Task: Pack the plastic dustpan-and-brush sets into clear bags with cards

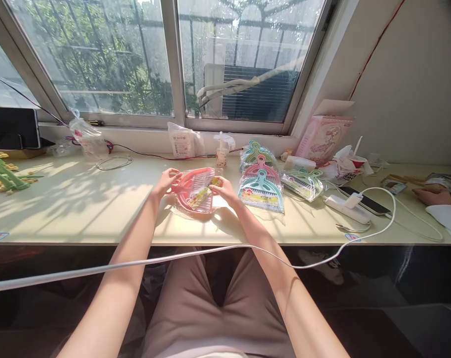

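A pink dustpan (184,200) with a small pink brush (202,180) lies in front of me, tilted, with the handle end to the left. My left hand (167,183) is closed around that handle end. A yellow-green printed card (200,198) lies across the bristles. My right hand (224,190) pinches the card's upper right end at the right side of the set. Clear plastic film (181,213) shows below the dustpan on the table. Right of my right hand lie packaged dustpan sets in blue (262,191), pink (262,169) and green (256,149), overlapping in a row.
Another green packaged set (303,184) lies farther right, beside a power strip (347,209) and phone (367,200). A white cable (225,248) crosses above my forearms. A drink cup (221,156) stands by the window. Another person's hand (432,196) rests at the far right.
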Demonstrator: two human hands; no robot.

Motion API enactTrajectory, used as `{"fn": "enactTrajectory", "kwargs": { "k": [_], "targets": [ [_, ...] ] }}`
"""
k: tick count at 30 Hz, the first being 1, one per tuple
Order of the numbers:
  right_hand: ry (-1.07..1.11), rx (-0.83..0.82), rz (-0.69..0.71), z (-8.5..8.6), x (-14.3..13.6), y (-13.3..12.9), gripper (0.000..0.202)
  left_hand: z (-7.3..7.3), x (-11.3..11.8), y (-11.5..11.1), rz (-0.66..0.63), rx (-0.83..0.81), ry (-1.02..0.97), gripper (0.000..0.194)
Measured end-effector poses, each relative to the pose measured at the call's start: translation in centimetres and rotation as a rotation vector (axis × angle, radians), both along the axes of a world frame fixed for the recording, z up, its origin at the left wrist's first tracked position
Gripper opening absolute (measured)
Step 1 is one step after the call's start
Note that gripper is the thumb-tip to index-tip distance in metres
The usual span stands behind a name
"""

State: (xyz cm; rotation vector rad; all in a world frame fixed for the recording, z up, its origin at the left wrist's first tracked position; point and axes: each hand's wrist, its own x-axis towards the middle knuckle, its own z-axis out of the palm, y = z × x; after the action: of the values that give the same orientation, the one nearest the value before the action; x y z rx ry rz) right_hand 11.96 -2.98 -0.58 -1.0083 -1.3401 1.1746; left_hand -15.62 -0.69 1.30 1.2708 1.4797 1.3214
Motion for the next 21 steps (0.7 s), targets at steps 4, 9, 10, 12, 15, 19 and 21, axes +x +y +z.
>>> {"fn": "enactTrajectory", "kwargs": {
  "k": [4, 9, 10, 12, 15, 19, 21],
  "targets": [
    [0.044, -0.001, 0.016, 0.6, 0.4, 0.0, 0.03, 0.5, -0.7, 0.1, 0.048, -0.008, -0.002, 0.042],
    [0.058, 0.021, -0.03, 1.0, 0.6, -0.3, 0.033, 0.1, -1.4, 0.5, 0.06, 0.005, -0.077, 0.034],
    [0.056, 0.031, -0.038, 1.1, 0.6, -0.4, 0.033, -0.1, -1.4, 0.6, 0.029, -0.003, -0.111, 0.034],
    [0.048, 0.046, -0.051, 1.2, 0.6, -0.7, 0.035, -0.4, -1.3, 0.8, -0.042, -0.003, -0.181, 0.036],
    [0.048, 0.085, -0.079, 1.2, 0.7, -0.9, 0.038, -0.4, -1.0, 0.7, -0.114, 0.018, -0.264, 0.044],
    [0.099, 0.117, -0.129, 0.7, 0.9, -0.9, 0.043, -0.3, 0.0, -0.1, -0.238, -0.05, -0.278, 0.063],
    [0.136, 0.113, -0.16, 0.3, 1.0, -0.7, 0.05, -0.4, 0.5, -0.4, -0.325, -0.084, -0.214, 0.067]
  ]
}}
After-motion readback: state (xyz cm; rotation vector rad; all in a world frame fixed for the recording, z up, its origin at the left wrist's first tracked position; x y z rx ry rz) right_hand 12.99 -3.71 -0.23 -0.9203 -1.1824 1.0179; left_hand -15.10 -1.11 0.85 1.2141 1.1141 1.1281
